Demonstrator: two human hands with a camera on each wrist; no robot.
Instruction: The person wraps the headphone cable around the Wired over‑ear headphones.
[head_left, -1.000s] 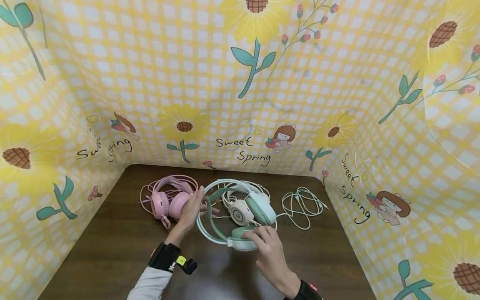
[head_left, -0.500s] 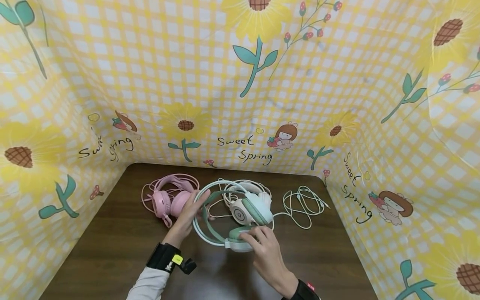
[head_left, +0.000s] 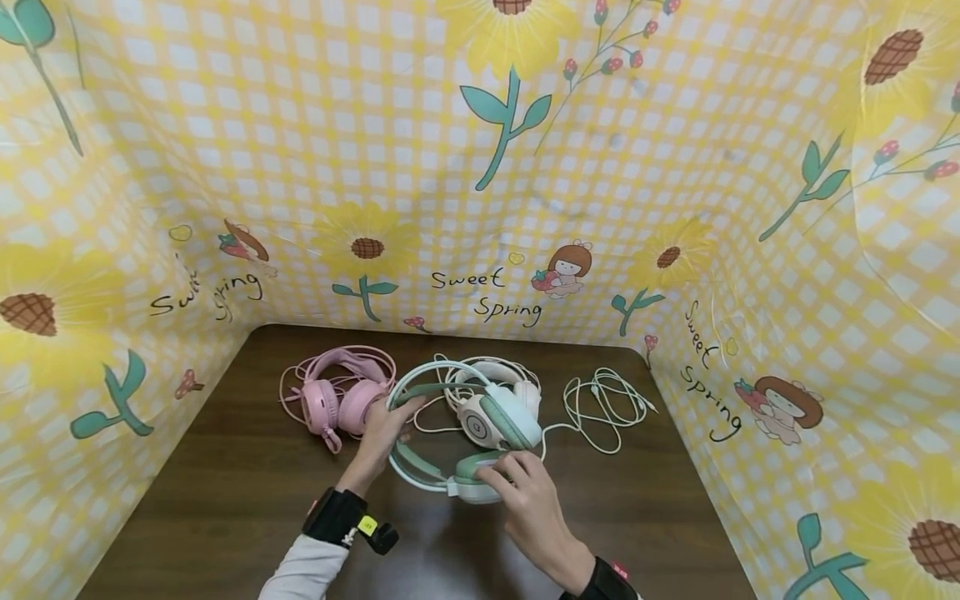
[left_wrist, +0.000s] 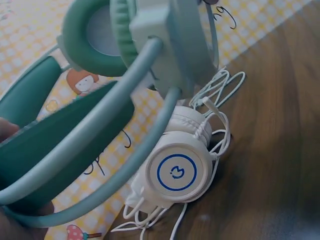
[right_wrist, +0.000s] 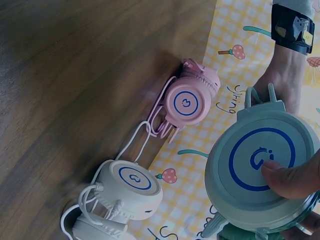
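Over on the left, the pink headphones (head_left: 321,407) lie on the dark table (head_left: 225,492), just beside the left hand (head_left: 381,433), which is clamped on the band of the mint headphones (head_left: 517,412). And there's that mint pair, up off the wood in the middle, slung between both hands and partly in front of the white headphones (head_left: 478,423). Light, by the look of it, and smooth hard plastic outside, so probably a touch slippery; the twin hoops (left_wrist: 112,103) seem stiff but springy, while the green inner strap (left_wrist: 60,127) looks soft enough to give, making the hoops the surer hold. The padding looks plush (I'd keep fingernails off it). Here's the right hand (head_left: 532,504), pinching the nearer ear cup (right_wrist: 235,185), thumb on the printed face; a cup might swivel, I reckon, so its rigid rim is the place to grip. Farther right, a loose pale cable (head_left: 600,408) sprawls, whose exactly I can't tell.
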